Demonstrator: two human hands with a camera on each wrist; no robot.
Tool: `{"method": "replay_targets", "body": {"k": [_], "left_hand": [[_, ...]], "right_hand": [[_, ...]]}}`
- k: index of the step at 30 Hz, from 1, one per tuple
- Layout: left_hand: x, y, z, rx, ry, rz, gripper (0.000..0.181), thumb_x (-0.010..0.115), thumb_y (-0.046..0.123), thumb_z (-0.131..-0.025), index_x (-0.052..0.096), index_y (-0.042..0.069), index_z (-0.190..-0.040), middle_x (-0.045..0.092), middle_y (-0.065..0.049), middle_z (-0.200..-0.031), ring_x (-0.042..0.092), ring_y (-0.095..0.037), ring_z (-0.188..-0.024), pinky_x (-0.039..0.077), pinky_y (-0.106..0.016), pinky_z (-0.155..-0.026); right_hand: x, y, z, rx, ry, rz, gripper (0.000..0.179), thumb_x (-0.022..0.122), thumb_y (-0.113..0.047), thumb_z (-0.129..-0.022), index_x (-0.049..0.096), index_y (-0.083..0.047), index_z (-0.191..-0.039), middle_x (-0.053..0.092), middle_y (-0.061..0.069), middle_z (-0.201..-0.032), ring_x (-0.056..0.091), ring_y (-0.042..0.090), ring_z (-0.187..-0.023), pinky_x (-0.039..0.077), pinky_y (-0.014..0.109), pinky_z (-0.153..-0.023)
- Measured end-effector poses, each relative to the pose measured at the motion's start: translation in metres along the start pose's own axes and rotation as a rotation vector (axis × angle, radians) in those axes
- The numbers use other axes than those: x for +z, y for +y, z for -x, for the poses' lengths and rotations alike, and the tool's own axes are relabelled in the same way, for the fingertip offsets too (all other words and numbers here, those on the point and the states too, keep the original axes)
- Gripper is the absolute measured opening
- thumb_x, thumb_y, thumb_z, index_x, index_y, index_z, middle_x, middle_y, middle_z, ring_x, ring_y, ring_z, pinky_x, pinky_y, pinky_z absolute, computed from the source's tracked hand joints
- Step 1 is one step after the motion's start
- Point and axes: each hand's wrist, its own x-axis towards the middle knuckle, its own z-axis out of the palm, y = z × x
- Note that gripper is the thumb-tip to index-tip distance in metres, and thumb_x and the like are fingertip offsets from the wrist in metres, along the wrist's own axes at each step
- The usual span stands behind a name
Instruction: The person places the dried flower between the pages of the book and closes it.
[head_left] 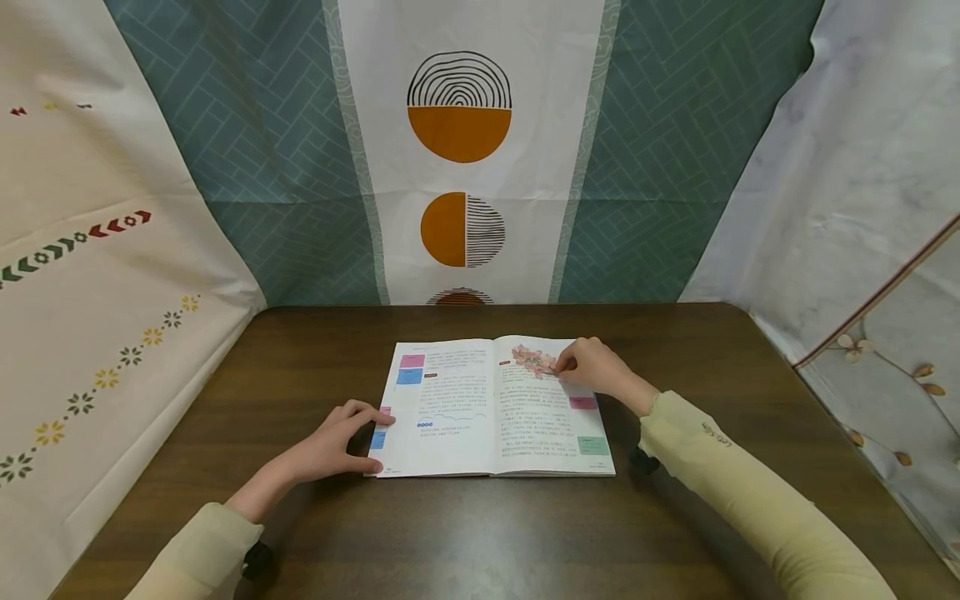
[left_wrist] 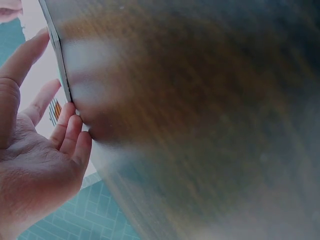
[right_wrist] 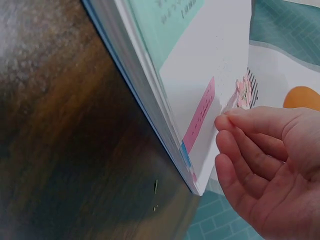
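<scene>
An open book (head_left: pixel 457 450) with printed pages lies on the dark wooden table. My left hand (head_left: pixel 337 442) rests at its left edge, thumb and index fingertip on the page margin, the other fingers along the edge. Over the upper part of the right page, my right hand (head_left: pixel 596 367) pinches the thin end of a sprig of pink flowers (head_left: pixel 531 360) between thumb and index finger. In the right wrist view the pink blossoms (right_wrist: pixel 243 92) stand out past the far page edge, and the remaining fingers are loosely bent.
Coloured notes, such as a pink one (head_left: pixel 582 402) and a green one (head_left: pixel 592 446), mark the pages. Small green bits (right_wrist: pixel 155 186) lie on the table (head_left: pixel 480 542) beside the book. Patterned cloths (head_left: pixel 300 167) hang behind and at both sides.
</scene>
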Motion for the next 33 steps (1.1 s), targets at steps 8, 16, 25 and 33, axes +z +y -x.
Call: {"method": "replay_targets", "body": {"k": [8, 16, 25, 33], "left_hand": [[0.0, 0.001, 0.0, -0.001, -0.002, 0.001, 0.062, 0.083, 0.035, -0.077, 0.059, 0.02, -0.132, 0.045, -0.013, -0.135, 0.038, -0.03, -0.118, 0.041, -0.046, -0.092], [0.0, 0.0, 0.0, 0.002, 0.0, -0.003, 0.062, 0.083, 0.035, -0.077, 0.059, 0.02, -0.132, 0.045, -0.013, -0.135, 0.039, -0.03, -0.118, 0.041, -0.045, -0.092], [0.001, -0.001, 0.0, -0.003, -0.001, -0.001, 0.061, 0.083, 0.035, -0.077, 0.059, 0.021, -0.131, 0.045, -0.013, -0.135, 0.039, -0.03, -0.118, 0.041, -0.045, -0.091], [0.0, 0.0, 0.0, -0.003, -0.001, -0.005, 0.062, 0.083, 0.036, -0.077, 0.058, 0.021, -0.132, 0.045, -0.013, -0.136, 0.038, -0.03, -0.118, 0.042, -0.044, -0.092]], "right_hand": [[-0.003, -0.003, 0.002, -0.005, -0.01, -0.002, 0.01, 0.072, -0.006, -0.087, 0.077, -0.005, -0.095, 0.075, 0.012, -0.101, 0.065, 0.016, -0.08, 0.057, 0.037, -0.081], [-0.009, -0.005, 0.004, 0.019, -0.018, 0.081, 0.011, 0.071, -0.013, -0.089, 0.077, -0.01, -0.098, 0.074, 0.007, -0.096, 0.06, 0.016, -0.078, 0.056, 0.037, -0.078], [-0.015, -0.007, 0.011, 0.003, 0.005, 0.067, 0.013, 0.073, -0.016, -0.089, 0.077, -0.009, -0.1, 0.074, 0.006, -0.092, 0.06, 0.015, -0.075, 0.056, 0.035, -0.076], [-0.017, -0.008, 0.032, -0.05, 0.046, 0.026, 0.015, 0.073, -0.015, -0.088, 0.076, -0.008, -0.1, 0.073, 0.003, -0.086, 0.056, 0.012, -0.07, 0.049, 0.026, -0.063]]}}
